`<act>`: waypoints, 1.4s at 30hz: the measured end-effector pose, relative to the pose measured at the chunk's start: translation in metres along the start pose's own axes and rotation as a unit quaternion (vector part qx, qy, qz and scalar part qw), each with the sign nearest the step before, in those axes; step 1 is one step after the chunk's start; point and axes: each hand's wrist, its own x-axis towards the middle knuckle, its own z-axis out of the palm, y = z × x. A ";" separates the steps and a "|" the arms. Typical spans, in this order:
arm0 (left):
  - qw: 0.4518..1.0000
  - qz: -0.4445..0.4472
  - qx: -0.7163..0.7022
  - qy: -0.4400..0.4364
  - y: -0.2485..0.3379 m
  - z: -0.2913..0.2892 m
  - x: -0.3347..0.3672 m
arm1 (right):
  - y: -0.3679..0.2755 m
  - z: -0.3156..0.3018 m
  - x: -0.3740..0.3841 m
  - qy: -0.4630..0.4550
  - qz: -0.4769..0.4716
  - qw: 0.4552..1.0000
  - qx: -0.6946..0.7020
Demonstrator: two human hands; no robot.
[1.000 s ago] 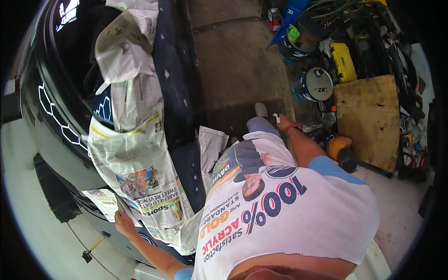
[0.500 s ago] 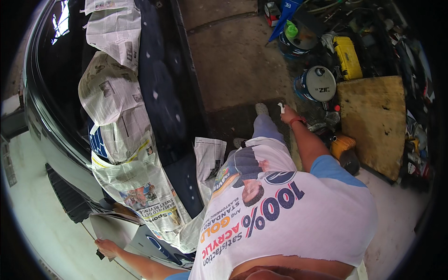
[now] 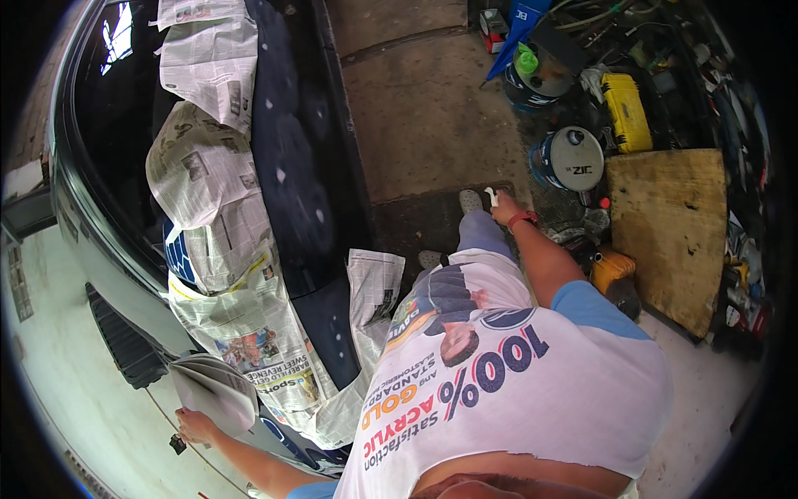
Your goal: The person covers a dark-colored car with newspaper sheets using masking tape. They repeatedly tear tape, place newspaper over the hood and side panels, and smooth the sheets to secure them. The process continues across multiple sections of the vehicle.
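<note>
1. Our left hand pinches some loose paper by the near end of the dark car.
2. Our right hand, well right of the car, pinches a small white thing.
3. We see newspaper lying on the car.

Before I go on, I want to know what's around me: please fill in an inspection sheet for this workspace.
Surface: dark car panel with pale spots.
Job's things: newspaper sheets laid along the car; loose newspaper, pages bent, at the left.
Clutter: drums, yellow case, wooden board and yellow jug, all to the right.
Hands: left hand grips the loose newspaper; right hand holds a small white thing, kind unclear.
Cables: thin cord at lower left; hoses at upper right.
Surroundings: brown floor beside the car; other people: nothing seen.
</note>
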 end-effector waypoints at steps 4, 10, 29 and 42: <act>0.999 0.020 -0.025 -0.029 0.008 0.017 -0.016 | 0.027 0.005 -0.020 -0.011 0.021 0.999 -0.024; 0.993 0.048 -0.099 -0.046 0.034 0.030 -0.056 | 0.061 0.008 -0.029 -0.005 0.069 0.997 -0.043; 0.947 0.068 -0.305 -0.077 0.041 0.081 -0.096 | 0.018 0.022 0.002 0.009 0.014 1.000 0.000; 0.928 0.034 -0.351 -0.119 0.046 0.074 -0.105 | 0.048 0.032 -0.003 0.004 0.051 0.999 -0.005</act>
